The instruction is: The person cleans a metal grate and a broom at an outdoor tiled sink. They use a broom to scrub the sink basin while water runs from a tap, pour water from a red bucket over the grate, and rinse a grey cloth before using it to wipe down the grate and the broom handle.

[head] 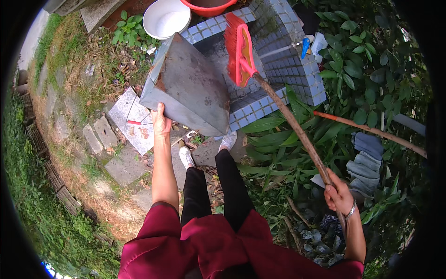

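Observation:
My left hand (pixel 162 120) grips the near edge of a grey sheet-metal dustpan (pixel 195 83), its thumb lying on the outer face. The dustpan is tilted over the left side of a blue-tiled outdoor sink (pixel 256 111). Rust and dark spots mark its metal. In my right hand (pixel 338 195) is the wooden handle of a broom (pixel 289 113). The broom's pink head with red bristles hangs above the basin, apart from the dustpan. A thin wire handle with a red grip (pixel 134 122) shows at the dustpan's left. The dustpan hides part of the basin.
A tap with a blue lever (pixel 305 46) sits on the sink's right wall. Behind stand a white basin (pixel 166 19) and a red basin (pixel 209 7). A stone slab (pixel 134 130) lies left of my feet. Leafy plants, another pole (pixel 369 129) and grey cloths (pixel 366 167) are on the right.

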Demonstrator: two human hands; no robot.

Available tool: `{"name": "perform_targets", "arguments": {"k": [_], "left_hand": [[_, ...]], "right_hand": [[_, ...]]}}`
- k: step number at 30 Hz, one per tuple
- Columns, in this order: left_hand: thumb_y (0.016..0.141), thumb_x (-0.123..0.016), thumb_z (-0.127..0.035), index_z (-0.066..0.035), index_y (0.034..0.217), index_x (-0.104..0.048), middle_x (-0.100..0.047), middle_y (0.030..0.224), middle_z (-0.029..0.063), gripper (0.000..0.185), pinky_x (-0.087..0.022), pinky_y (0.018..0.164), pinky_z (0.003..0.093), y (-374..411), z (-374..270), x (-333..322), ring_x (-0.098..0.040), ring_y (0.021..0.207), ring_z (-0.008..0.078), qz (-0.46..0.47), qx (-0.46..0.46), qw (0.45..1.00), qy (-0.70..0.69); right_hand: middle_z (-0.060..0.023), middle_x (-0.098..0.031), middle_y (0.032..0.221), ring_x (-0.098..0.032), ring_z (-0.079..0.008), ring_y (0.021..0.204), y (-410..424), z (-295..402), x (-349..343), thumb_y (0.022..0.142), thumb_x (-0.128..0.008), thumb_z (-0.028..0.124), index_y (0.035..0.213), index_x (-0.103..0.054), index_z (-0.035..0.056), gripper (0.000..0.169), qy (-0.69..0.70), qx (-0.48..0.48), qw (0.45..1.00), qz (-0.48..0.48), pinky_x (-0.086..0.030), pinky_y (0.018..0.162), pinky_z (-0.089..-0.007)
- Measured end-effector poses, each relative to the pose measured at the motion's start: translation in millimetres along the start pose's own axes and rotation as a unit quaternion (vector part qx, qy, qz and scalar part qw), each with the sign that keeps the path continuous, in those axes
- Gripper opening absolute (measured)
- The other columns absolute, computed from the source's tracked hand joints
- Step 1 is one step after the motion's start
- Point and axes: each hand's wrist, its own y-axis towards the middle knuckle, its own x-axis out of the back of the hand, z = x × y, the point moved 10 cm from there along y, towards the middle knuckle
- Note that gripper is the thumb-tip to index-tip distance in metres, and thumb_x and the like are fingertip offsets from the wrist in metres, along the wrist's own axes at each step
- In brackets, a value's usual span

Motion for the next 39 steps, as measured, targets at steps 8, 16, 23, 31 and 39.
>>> {"name": "perform_targets", "arguments": {"k": [8, 16, 23, 31, 39], "left_hand": [[0.078, -0.074, -0.023, -0.008, 0.135, -0.035, -0.047, 0.129, 0.0043, 0.07, -0.033, 0.104, 0.0386, -5, 6, -11, -0.044, 0.119, 0.0217, 0.031, 0.006, 0.999, 0.041], [0.078, -0.075, -0.021, -0.007, 0.134, -0.036, -0.046, 0.13, 0.0051, 0.07, -0.032, 0.104, 0.0379, -1, 11, -1, -0.043, 0.12, 0.022, 0.021, 0.014, 0.999, 0.03], [0.08, -0.072, -0.022, -0.008, 0.135, -0.036, -0.046, 0.131, 0.0045, 0.067, -0.032, 0.105, 0.0394, -2, 3, -6, -0.042, 0.12, 0.0224, 0.014, 0.011, 0.999, 0.03], [0.083, -0.07, -0.021, -0.008, 0.135, -0.037, -0.047, 0.13, 0.0045, 0.063, -0.033, 0.105, 0.0388, 4, 10, 11, -0.044, 0.119, 0.0215, -0.014, 0.016, 1.0, 0.018], [0.086, -0.066, -0.022, -0.009, 0.125, -0.048, -0.054, 0.123, 0.0035, 0.046, -0.035, 0.104, 0.0395, -1, 17, -7, -0.049, 0.114, 0.0201, -0.006, 0.019, 1.0, 0.012]], "right_hand": [[0.001, -0.042, 0.057, -0.039, -0.0085, 0.042, 199, 10, -39, 0.095, -0.045, 0.014, 0.144, -0.027, 0.0117, 0.052, -0.093, 0.083, 0.992, 0.015, -0.034, 0.039, -0.0265], [-0.0019, -0.042, 0.063, -0.041, -0.0099, 0.044, 303, -86, -48, 0.096, -0.044, 0.016, 0.144, -0.025, 0.012, 0.052, 0.045, 0.043, 0.998, -0.003, -0.035, 0.038, -0.028], [-0.0025, -0.046, 0.064, -0.041, -0.0096, 0.043, 311, -118, -65, 0.098, -0.042, 0.022, 0.141, -0.027, 0.0138, 0.046, 0.301, -0.05, 0.95, 0.059, -0.035, 0.036, -0.0259], [-0.0025, -0.046, 0.063, -0.04, -0.0084, 0.042, 304, -119, -83, 0.098, -0.041, 0.022, 0.124, -0.038, 0.0135, 0.027, 0.393, -0.044, 0.917, 0.047, -0.032, 0.035, -0.025], [-0.0011, -0.043, 0.06, -0.038, -0.0083, 0.039, 307, -132, -92, 0.098, -0.041, 0.023, 0.123, -0.04, 0.0132, 0.027, 0.326, -0.037, 0.945, 0.001, -0.032, 0.033, -0.0259]]}}
